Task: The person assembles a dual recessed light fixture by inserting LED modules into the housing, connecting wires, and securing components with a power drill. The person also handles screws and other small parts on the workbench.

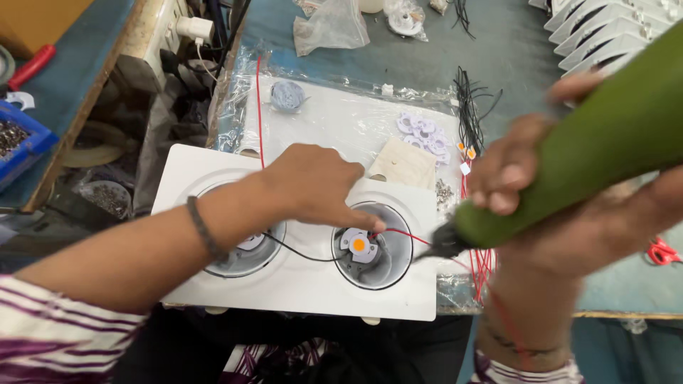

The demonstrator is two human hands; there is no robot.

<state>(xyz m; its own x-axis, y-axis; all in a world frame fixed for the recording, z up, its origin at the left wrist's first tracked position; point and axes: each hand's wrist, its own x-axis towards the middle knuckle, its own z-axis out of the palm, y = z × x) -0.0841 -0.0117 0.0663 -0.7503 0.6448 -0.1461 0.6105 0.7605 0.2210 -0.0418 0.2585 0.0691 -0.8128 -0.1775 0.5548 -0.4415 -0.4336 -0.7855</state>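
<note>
A white twin-recess light fixture (299,281) lies in front of me. Its right recess holds a small white board with an orange chip (358,244). My left hand (313,183) rests over the fixture, its fingertips pressing a red wire (402,233) at the rim of the right recess. A black wire (302,252) runs between the two recesses. My right hand (541,192) grips a green-handled power tool (605,139), whose dark tip (437,245) points toward the right recess from the right.
A plastic-covered white sheet (341,117) behind the fixture carries white ring parts (423,131), a beige pad (404,163) and small screws. Black wires (466,107), red wires (480,259), plastic bags (331,25), stacked white housings (605,28) and a blue bin (21,142) surround it.
</note>
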